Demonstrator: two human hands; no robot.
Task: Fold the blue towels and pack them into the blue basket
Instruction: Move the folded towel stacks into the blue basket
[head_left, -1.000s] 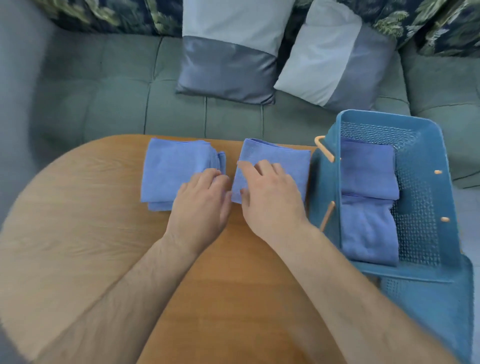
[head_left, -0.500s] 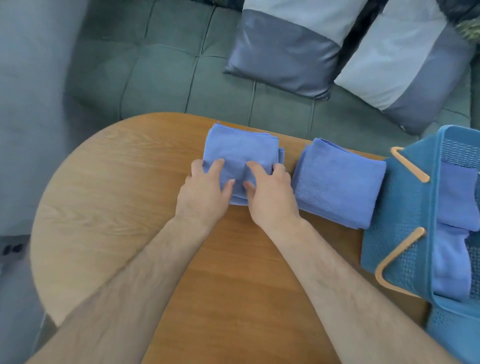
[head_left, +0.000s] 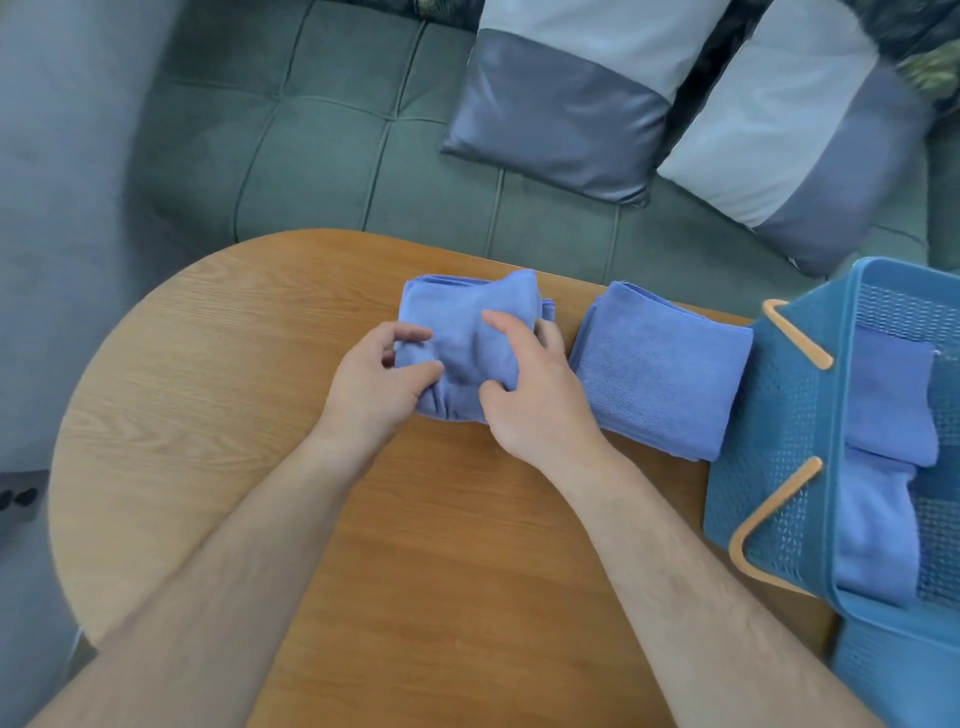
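Observation:
A folded blue towel (head_left: 467, 317) lies near the far edge of the wooden table (head_left: 218, 395), bunched up in the middle. My left hand (head_left: 376, 384) pinches its near left side and my right hand (head_left: 530, 387) grips its right side, fingers curled round the cloth. A second folded blue towel (head_left: 665, 374) lies flat just to the right, untouched. The blue basket (head_left: 779, 467) with tan handles stands at the table's right edge. Two folded blue towels (head_left: 883, 467) lie inside it.
A grey-green sofa (head_left: 322, 156) runs behind the table, with two grey and white cushions (head_left: 561, 98) on it. The table's left edge curves round; beyond it is grey floor with a socket strip (head_left: 18, 501).
Both hands moved from between the two towels onto the left towel, then closed on it and bunched it upward. The view shifted left, so the basket now sits at the right border.

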